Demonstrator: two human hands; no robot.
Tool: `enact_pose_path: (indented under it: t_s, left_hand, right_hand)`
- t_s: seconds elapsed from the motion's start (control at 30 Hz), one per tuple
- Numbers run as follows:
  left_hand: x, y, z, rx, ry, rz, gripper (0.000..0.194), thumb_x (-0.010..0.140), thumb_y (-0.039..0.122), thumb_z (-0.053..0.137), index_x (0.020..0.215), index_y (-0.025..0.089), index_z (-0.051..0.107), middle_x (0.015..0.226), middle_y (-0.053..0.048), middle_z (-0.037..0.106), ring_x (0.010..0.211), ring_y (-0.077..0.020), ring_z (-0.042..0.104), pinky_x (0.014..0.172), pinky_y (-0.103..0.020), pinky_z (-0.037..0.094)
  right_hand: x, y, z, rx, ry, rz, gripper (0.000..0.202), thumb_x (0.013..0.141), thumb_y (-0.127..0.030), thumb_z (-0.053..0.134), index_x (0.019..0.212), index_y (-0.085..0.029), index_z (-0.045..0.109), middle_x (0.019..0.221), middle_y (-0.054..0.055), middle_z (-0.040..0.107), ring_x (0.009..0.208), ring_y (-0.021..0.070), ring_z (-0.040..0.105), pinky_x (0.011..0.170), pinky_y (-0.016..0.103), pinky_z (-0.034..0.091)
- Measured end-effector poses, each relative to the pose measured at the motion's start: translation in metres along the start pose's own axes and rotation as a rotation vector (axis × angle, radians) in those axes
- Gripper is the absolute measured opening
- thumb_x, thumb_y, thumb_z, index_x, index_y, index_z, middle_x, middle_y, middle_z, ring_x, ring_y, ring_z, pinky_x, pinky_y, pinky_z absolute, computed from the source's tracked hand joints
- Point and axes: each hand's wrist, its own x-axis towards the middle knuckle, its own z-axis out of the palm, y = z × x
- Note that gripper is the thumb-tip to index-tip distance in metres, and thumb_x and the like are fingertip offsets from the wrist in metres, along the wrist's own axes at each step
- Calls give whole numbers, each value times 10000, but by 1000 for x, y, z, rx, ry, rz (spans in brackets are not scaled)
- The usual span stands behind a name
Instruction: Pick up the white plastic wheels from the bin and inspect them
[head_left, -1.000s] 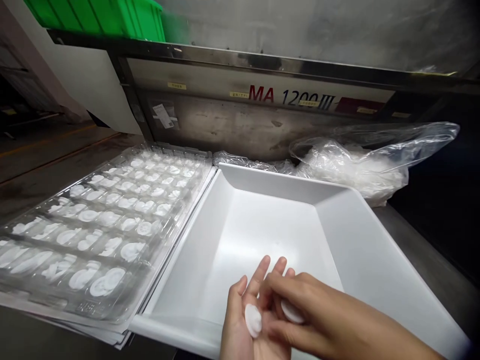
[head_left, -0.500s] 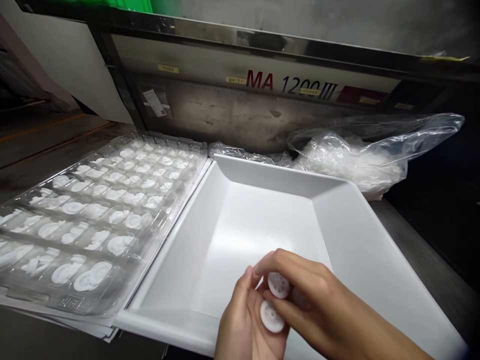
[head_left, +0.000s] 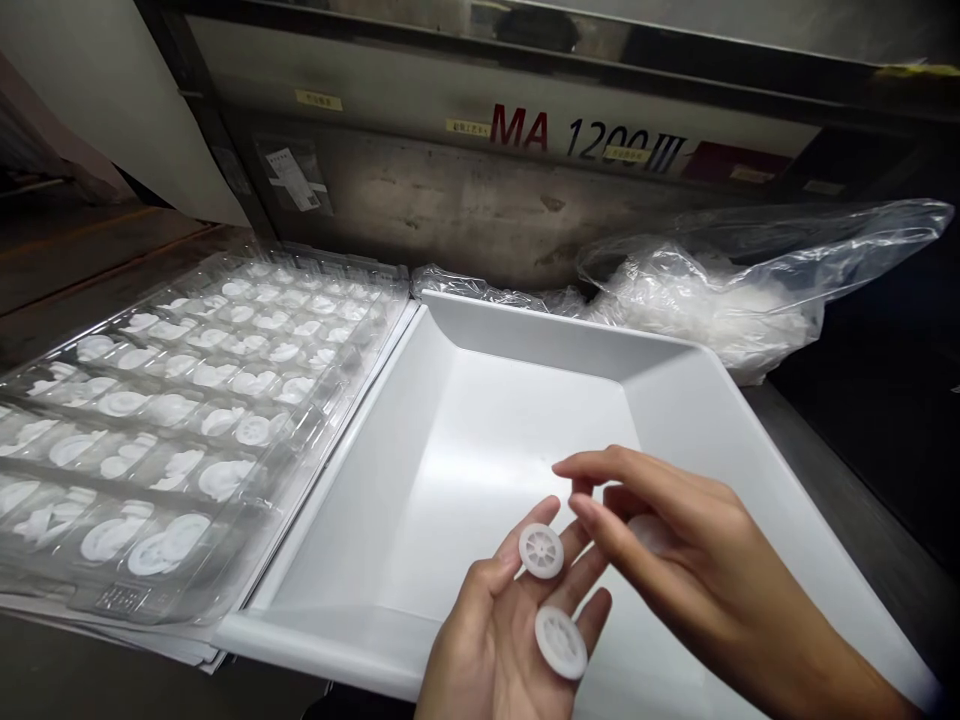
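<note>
My left hand (head_left: 510, 620) is palm up over the near edge of the white tub (head_left: 315, 560), its fingers slightly curled. On its fingers, close to the thumb, rests a small white spoked plastic disc (head_left: 541, 551). A second white spoked disc (head_left: 561, 643) lies lower, across the palm side. To the right, my right hand (head_left: 645, 530) hovers with thumb and fingertips a little apart. Tucked against its palm is another pale disc (head_left: 652, 534), mostly hidden by the fingers.
Left of the tub, a clear plastic compartment tray (head_left: 187, 400) full of white parts lies on stacked sheets. A clear bag (head_left: 697, 300) with white contents sits behind the tub at right. A machine panel (head_left: 450, 200) marked "MA 1200 III" stands behind.
My hands have parted, the right one moving up and to the right. The upper disc, between the hands before, now rests on my left fingers. The view has tilted slightly down.
</note>
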Motion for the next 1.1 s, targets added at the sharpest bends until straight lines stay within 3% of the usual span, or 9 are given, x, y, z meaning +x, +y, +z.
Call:
enact_pose_path:
  t_s: [0.1,0.3,0.53,0.73,0.93,1.1]
  left_hand:
    - [0,0,-1,19,-29,-12,406,948,284,303,1229,126,549,1276,-129,592,1229,-257,513,1116,-428,218]
    - [0,-1,7,-70,-60,22,343,920,200,321,942,89,645,1035,-117,645,1074,-225,581,1032,-333,361]
    - [-1,-1,13,-72,29,61,376,921,224,298,1099,102,607,1055,-108,625,1068,-192,571,989,-293,403]
    - [-3,0,11,-90,103,41,435,923,240,316,1346,193,409,935,-55,632,1039,-192,590,1000,-338,398]
    - [-5,2,8,-27,176,51,519,922,256,342,1432,213,255,1070,-78,639,943,-164,622,970,-313,404]
    - [-5,2,9,9,173,62,531,906,211,343,1432,263,296,1111,-50,649,1024,-204,625,999,-361,398]
  right_hand:
    - [1,3,4,-20,82,-91,113,957,-189,466,974,-236,568,784,-40,556,673,66,542,612,195,430]
    - [-1,4,26,42,34,-230,164,965,-119,391,1009,-190,532,786,-13,524,685,94,484,654,237,409]
    - [7,9,31,44,-20,-217,163,969,-138,357,990,-176,514,811,12,520,741,131,467,731,295,390]
    - [7,13,23,22,-80,-220,142,947,-193,422,1041,-177,528,943,50,545,852,165,494,783,335,430]
    - [1,6,-1,-60,-314,-159,284,880,-225,566,1161,-212,521,1254,74,419,1147,160,426,682,142,519]
    - [4,2,-4,-249,-403,-220,154,929,-274,515,1063,-245,584,1273,48,453,1171,200,415,951,354,464]
